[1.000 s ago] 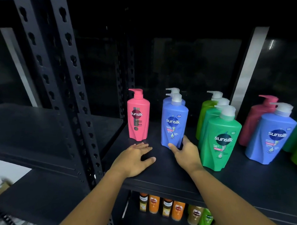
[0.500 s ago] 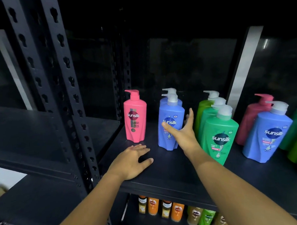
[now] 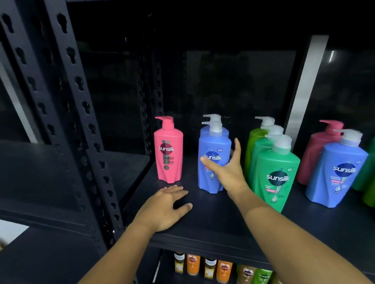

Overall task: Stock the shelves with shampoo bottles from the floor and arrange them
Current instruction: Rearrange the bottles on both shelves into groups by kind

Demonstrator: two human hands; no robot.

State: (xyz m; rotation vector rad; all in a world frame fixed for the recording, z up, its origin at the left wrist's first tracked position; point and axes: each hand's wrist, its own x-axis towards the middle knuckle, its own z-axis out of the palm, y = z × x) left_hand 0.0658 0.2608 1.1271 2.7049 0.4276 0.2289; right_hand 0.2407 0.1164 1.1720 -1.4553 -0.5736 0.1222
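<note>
There is one view only, from a camera on the person's head, looking forward and slightly down into a dark metal shelf (image 3: 199, 232). It sits close: both forearms reach in from the bottom edge, and the pump bottles stand near mid-frame. The wide lens bends the perforated upright (image 3: 61, 106) on the left. Part of a lower shelf with smaller bottles (image 3: 221, 271) shows along the bottom edge.

Open gap between pink bottle (image 3: 168, 150) and blue bottle (image 3: 213, 162)
</note>
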